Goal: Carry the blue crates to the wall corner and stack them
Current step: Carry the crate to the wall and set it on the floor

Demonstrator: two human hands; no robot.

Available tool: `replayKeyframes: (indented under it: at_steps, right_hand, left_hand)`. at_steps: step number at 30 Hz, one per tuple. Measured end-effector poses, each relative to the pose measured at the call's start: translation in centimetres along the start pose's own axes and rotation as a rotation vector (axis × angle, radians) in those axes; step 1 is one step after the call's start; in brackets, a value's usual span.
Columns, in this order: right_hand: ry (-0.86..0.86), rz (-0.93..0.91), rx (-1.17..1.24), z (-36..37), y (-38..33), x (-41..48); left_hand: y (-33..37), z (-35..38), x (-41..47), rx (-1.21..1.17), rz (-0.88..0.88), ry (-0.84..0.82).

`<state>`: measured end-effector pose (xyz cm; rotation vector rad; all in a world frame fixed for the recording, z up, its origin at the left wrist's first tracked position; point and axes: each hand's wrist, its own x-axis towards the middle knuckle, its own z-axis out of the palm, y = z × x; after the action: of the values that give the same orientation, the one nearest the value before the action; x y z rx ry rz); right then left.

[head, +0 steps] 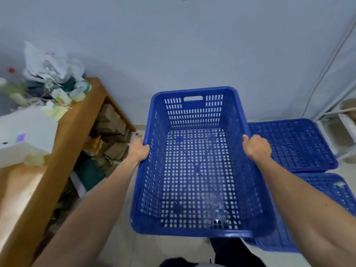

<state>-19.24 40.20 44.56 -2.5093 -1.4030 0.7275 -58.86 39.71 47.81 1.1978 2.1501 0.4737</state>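
Arms outstretched, left hand and right hand grip the crate.

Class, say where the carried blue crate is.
Head view, centre: blue crate gripped by left hand and right hand, between wooden shelf and floor crates.

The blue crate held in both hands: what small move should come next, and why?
Probably swing the held crate rightward, over the far floor crate beside the wall. Left hand and right hand grip its rims; it hangs off the floor.
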Motion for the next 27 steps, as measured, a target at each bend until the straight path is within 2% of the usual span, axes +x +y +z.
replayKeyframes:
  at_steps: [6,13,23,27]
  right_hand:
    - [-0.115,-0.081,-0.071,0.6,-5.6,8.3]
    - [-0.202,-0.174,-0.214,3.1,-12.7,16.1]
    - [-0.206,-0.212,-0.295,12.7,-20.9,25.2]
    - [-0.218,-0.212,-0.269,17.7,-22.2,28.8]
  left_hand:
    - [0.9,0.6,4.3,-0.047,-0.186,0.038]
    - [-0.5,1.4,10.5,-0.122,-0.313,0.053]
    - [-8.6,6.9,20.6,-0.436,-0.495,-0.156]
    - [-11.0,10.4,23.9,-0.481,-0.561,-0.17]
